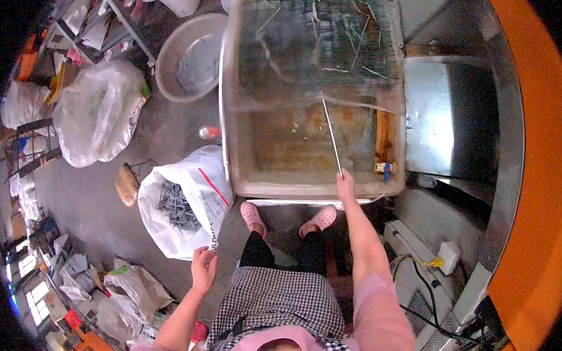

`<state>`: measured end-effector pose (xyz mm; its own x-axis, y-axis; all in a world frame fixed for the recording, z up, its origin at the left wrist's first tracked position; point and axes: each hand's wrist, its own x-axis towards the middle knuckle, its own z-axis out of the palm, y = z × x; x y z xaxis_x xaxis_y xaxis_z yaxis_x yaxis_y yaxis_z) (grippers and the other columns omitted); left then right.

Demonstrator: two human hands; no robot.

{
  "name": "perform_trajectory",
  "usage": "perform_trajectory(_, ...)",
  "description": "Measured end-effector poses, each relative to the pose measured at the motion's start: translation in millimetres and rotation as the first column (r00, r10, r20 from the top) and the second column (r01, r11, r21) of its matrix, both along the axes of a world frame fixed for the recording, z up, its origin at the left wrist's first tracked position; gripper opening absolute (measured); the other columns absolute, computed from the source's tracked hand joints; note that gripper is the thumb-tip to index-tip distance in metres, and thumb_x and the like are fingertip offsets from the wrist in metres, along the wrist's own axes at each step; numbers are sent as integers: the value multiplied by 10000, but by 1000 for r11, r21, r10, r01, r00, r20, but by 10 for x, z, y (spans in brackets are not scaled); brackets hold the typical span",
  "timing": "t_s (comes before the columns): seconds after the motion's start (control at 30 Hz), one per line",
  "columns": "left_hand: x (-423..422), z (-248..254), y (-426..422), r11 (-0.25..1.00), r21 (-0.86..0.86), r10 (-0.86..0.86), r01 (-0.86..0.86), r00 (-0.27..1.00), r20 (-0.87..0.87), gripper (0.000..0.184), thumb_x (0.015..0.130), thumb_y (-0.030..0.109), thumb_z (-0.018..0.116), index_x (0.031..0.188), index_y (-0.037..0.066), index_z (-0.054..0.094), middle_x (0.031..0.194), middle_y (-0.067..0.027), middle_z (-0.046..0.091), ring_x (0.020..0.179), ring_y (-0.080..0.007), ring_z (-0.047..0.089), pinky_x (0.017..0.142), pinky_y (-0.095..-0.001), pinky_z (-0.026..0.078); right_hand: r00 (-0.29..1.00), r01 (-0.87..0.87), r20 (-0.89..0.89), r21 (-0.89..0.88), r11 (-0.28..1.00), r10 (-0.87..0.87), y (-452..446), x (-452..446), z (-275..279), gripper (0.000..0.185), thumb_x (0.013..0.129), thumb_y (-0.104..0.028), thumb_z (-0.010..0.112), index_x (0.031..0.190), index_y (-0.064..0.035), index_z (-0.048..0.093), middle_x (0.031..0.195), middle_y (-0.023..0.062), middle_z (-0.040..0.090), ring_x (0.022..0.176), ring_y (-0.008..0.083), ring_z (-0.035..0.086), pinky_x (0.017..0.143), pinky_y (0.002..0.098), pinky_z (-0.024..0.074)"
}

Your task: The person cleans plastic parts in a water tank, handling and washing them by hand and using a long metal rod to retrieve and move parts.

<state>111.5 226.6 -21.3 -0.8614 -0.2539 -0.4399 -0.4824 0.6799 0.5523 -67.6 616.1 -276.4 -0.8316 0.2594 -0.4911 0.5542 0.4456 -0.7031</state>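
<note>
My right hand (pixel 345 185) is closed around one end of a thin metal rod (pixel 332 137). The rod's far end reaches over a large water-filled tank (pixel 305 191), to the near edge of a submerged dark green mesh. Thin pale strips (pixel 355 36) are scattered over that mesh. Down by my side, my left hand (pixel 203 270) hangs with loosely bent fingers and holds nothing I can see. It is close to the rim of a white woven sack (pixel 157 236), which contains many small grey strip-like pieces (pixel 179 206).
A round plastic basin (pixel 166 68) stands left of the tank, with a red and silver can (pixel 209 132) below it on the floor. Farther left is a clear plastic bag (pixel 97 112). A blue-handled valve (pixel 386 169) sits in the tank's right corner. Cables (pixel 415 284) run at the lower right.
</note>
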Motion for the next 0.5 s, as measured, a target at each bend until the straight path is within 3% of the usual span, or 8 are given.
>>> perform_trajectory(0.07,57,-53,-13,998,-42,-36,36,999,10,142,745,5,583,885,23,562,1042,-134,471,821,-191,566,594,-259,497,995,-39,-88,68,997,45,-68,-235,-134,253,806,-160,511,1000,-4,560,867,222,579,797,336,548,743,339,422)
perform_trajectory(0.17,43,-2,49,996,-76,-38,42,998,44,152,743,-18,579,889,12,550,1038,-120,470,841,-191,557,624,-271,501,999,14,43,-4,1000,-14,-157,-489,-310,255,805,-165,518,998,-4,562,840,211,584,755,315,551,708,332,429)
perform_trajectory(0.23,41,-37,70,998,-68,-2,7,998,61,148,743,-18,576,886,9,549,1039,-120,470,839,-197,556,624,-274,504,998,-18,-64,78,997,23,-177,-611,-430,263,807,-171,519,1011,-10,564,837,210,590,773,310,569,700,345,433)
perform_trajectory(0.3,63,-42,48,999,-35,-9,10,1000,28,123,756,35,573,879,26,579,1037,-151,480,813,-223,571,582,-271,499,993,-9,-120,48,999,15,-185,-651,-463,272,813,-181,513,1024,-15,559,856,214,587,791,313,570,706,349,432)
perform_trajectory(0.37,62,-37,18,999,-40,-32,33,999,22,135,753,21,574,888,21,567,1039,-140,479,826,-217,564,600,-270,502,984,5,-179,19,1000,-2,-153,-614,-383,282,818,-191,507,1037,-20,554,874,218,584,808,317,570,712,353,431)
perform_trajectory(0.43,-18,53,44,998,-35,-59,60,998,9,149,749,8,576,897,16,555,1041,-129,478,839,-210,556,618,-269,506,995,-93,-39,84,992,96,-3,-368,-187,319,831,-197,491,1107,-39,513,914,220,578,838,327,565,728,362,428)
perform_trajectory(0.5,-170,232,135,996,-75,-50,52,998,22,115,756,40,574,870,26,584,1027,-152,481,829,-241,566,614,-277,494,986,-128,-80,179,975,144,152,63,28,360,844,-197,467,1176,-58,460,965,219,568,877,355,547,748,384,421)
